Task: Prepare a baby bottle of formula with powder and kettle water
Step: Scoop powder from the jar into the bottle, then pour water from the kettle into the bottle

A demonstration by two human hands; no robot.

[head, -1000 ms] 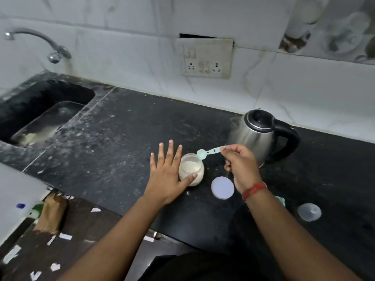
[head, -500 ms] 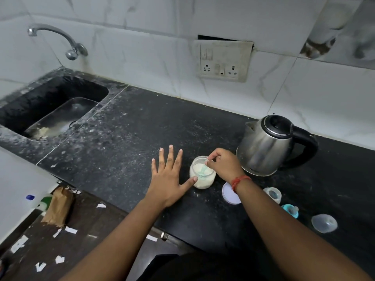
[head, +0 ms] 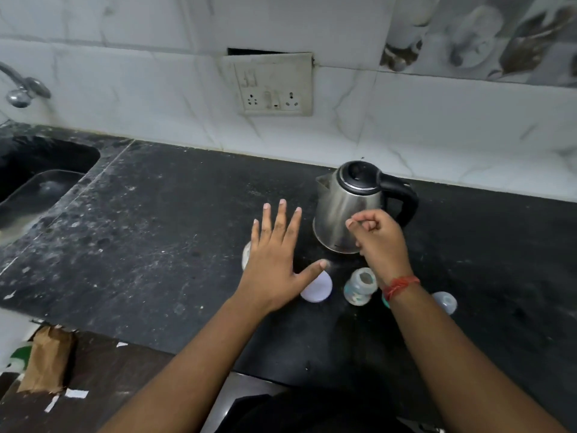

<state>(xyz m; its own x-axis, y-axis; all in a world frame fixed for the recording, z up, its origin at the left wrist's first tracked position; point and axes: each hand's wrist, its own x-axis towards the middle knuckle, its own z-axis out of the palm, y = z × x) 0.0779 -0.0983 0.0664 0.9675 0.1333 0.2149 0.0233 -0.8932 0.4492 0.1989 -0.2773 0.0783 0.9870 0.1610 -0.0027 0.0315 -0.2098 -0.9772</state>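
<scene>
The head camera looks down on a black stone counter [head: 162, 232] with pale dusty marks.

The left hand [head: 274, 260] lies flat over the counter with its fingers straight and spread; it holds nothing. It covers most of the powder jar [head: 245, 256], of which only a pale edge shows at the hand's left side. The round white lid [head: 317, 289] lies just under the thumb tip.

The right hand [head: 379, 237] is raised in front of the steel kettle [head: 346, 210], its fingers curled with thumb and forefinger pinched together. Whether the scoop is between them I cannot tell.

The small baby bottle [head: 359, 285] stands open on the counter between the lid and the right wrist, which wears a red thread [head: 399, 284]. A clear dome cap [head: 445, 303] rests to the right of the forearm.

Behind, a white marble-like tiled wall carries a switch and socket plate [head: 274, 85]. At the left are a dark sink [head: 37, 189] and a metal tap [head: 22, 89].
</scene>
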